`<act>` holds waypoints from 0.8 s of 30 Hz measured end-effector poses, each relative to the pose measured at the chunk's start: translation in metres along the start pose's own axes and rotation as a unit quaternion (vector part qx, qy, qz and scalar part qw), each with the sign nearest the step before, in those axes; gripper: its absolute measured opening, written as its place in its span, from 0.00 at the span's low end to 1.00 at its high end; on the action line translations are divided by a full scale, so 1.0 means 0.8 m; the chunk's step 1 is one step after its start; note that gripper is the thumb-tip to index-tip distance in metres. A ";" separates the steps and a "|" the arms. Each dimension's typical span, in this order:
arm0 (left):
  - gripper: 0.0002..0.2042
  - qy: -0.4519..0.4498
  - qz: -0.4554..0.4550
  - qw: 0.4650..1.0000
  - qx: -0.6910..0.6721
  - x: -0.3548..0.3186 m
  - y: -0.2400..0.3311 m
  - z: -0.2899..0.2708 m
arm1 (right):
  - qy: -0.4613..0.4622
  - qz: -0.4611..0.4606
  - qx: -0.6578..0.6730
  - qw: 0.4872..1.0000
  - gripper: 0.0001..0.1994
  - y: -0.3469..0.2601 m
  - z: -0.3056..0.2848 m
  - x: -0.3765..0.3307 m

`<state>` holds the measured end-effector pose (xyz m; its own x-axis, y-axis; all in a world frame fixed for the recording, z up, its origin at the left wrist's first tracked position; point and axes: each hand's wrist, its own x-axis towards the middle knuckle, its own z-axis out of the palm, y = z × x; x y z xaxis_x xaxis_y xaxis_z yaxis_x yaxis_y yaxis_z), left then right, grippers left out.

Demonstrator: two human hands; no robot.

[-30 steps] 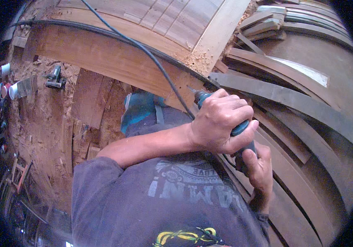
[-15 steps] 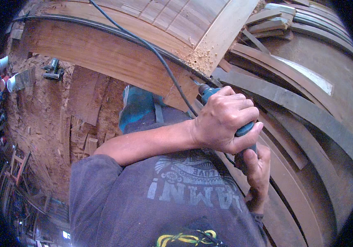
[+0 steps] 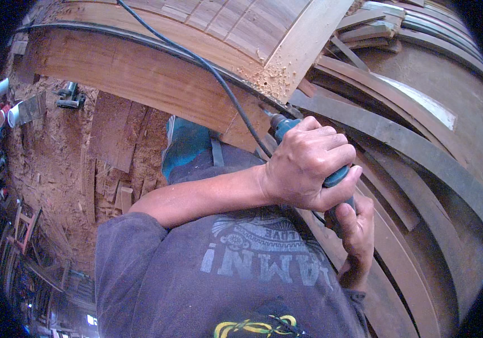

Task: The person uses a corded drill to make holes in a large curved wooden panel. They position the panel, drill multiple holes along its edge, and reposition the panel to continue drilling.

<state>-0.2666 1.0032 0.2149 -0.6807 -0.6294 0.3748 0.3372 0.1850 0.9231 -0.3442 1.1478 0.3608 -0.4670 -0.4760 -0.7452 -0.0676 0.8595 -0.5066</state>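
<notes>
A blue-green power drill (image 3: 287,128) points up and left, its bit against or very close to the side edge of a wooden door panel (image 3: 157,81), near the corner. Across the top of the drill's body lies my left hand (image 3: 312,163), fingers wrapped round it. My right hand (image 3: 358,231) grips the handle below, thumb uppermost; its fingers are mostly hidden. A dark cable (image 3: 219,79) runs across the panel and down beside the drill. Pale wood shavings (image 3: 278,76) lie round a small hole on the panel's corner.
Long boards (image 3: 404,141) lie along the right side, with stacked offcuts (image 3: 374,28) at the far right. To the left, a power tool (image 3: 71,96) sits on the sawdust-covered floor (image 3: 55,152) near white cups (image 3: 14,115). Flat wood pieces (image 3: 117,129) lie beside my leg.
My right hand has shifted slightly to the right and down on the drill's handle side. The view has moved slightly; both hands keep their hold.
</notes>
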 end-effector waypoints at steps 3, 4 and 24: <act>0.11 0.001 -0.004 1.000 0.002 0.002 -0.002 0.002 | -0.019 0.002 -0.011 1.000 0.36 -0.003 -0.007 0.006; 0.11 0.001 -0.005 1.000 0.002 0.004 -0.002 0.002 | -0.028 0.004 -0.015 0.999 0.36 -0.004 -0.010 0.007; 0.10 -0.061 -0.036 0.997 -0.022 0.017 -0.021 -0.009 | -0.055 -0.008 -0.054 0.997 0.27 -0.019 -0.020 0.040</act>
<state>-0.2768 0.9858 0.2041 -0.7770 -0.5431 0.3184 0.3115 0.1079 0.9441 -0.3724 1.1229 0.3516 -0.3661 -0.5014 -0.7839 -0.1705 0.8643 -0.4732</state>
